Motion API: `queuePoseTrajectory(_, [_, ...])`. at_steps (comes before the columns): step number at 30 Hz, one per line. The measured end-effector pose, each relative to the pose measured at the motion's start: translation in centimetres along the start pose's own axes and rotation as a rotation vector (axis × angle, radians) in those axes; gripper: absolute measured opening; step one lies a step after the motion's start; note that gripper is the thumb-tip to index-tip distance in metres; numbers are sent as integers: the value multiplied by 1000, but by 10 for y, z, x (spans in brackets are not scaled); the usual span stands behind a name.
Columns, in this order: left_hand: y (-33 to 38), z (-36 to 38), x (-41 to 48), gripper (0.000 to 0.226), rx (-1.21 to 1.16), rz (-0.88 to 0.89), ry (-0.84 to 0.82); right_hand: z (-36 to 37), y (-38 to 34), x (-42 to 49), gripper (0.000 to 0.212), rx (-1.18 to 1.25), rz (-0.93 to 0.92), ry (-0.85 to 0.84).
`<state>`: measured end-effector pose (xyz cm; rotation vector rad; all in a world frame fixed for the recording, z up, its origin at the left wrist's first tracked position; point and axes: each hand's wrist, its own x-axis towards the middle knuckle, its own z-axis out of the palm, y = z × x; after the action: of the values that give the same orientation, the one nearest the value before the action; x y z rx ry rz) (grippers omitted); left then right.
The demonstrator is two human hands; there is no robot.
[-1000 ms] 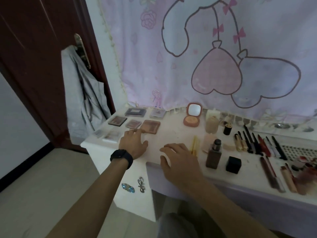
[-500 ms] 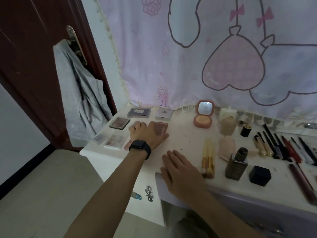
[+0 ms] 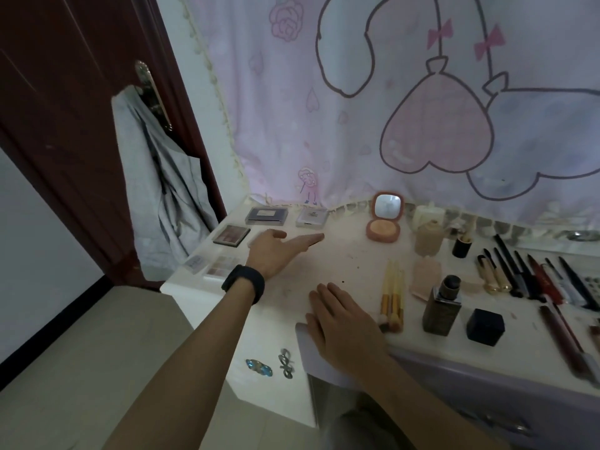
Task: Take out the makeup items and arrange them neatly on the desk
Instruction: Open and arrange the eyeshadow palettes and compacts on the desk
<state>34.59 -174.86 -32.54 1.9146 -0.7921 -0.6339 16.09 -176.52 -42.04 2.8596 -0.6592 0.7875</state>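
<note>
Makeup lies spread over the white desk [image 3: 344, 258]. My left hand [image 3: 276, 251], a black watch on its wrist, rests flat with straight fingers among the eyeshadow palettes at the desk's left end and hides one beneath it. Around it lie a brown palette [image 3: 231, 235], a dark palette [image 3: 267, 216], a silver palette [image 3: 311, 217] and two pale palettes [image 3: 220, 271]. My right hand [image 3: 337, 316] lies flat on the desk's front edge, holding nothing, just left of the gold brushes [image 3: 393, 297].
An open peach compact [image 3: 384, 219] stands at the back. To the right are a beige bottle [image 3: 428, 238], a dark bottle [image 3: 443, 306], a black cube [image 3: 485, 326] and a row of pencils and lipsticks [image 3: 535, 280]. A grey garment [image 3: 162, 190] hangs on the door at left.
My left hand has slid forward and right over the brown-pink palette, with its fingers now straight. My right hand has flattened at the front edge. The view has moved closer.
</note>
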Motion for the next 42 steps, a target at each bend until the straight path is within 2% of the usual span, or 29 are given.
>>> queuePoseTrajectory(3, [-4,-17,-21,82,-199,-16,-64,-11,1,4,40,-14,-54,-37])
queuePoseTrajectory(5, [-9,-25,-34,73,-268,7,-86,-25,-1,10,37,50,-47,-157])
queuePoseTrajectory(6, [-12,-27,-40,69,-308,11,-103,-31,-1,13,41,161,7,-240])
queuePoseTrajectory(8, [-15,-33,-55,65,-355,22,-137,-49,0,14,43,403,217,-309])
queuePoseTrajectory(11, [-21,-36,-75,61,-372,50,-210,-78,-2,10,28,909,607,-121])
queuePoseTrajectory(13, [-23,-34,-89,57,-369,72,-262,-97,-3,5,31,1354,863,-88])
queuePoseTrajectory(15, [-22,-27,-103,56,-350,104,-316,-109,0,-3,36,1562,957,-138])
queuePoseTrajectory(18, [-21,-11,-120,67,-333,163,-360,-114,1,-21,34,1595,934,-105])
queuePoseTrajectory(21, [-22,6,-135,78,-425,170,-318,-108,3,-43,28,1595,945,-23])
queuePoseTrajectory(23, [-22,18,-147,68,-436,163,-261,-103,7,-59,22,1536,901,29])
queuePoseTrajectory(26, [-20,30,-160,39,-401,130,-234,-101,10,-77,23,1421,756,95])
queuePoseTrajectory(29, [-19,38,-169,36,-387,15,-205,-102,11,-90,26,1133,604,188])
queuePoseTrajectory(31, [-18,40,-172,40,-416,-55,-259,-101,13,-97,21,967,523,271])
queuePoseTrajectory(34, [-17,44,-175,45,-511,-69,-365,-100,17,-101,21,817,435,328])
queuePoseTrajectory(42, [-9,54,-176,52,-719,-21,-447,-98,24,-100,32,812,362,427])
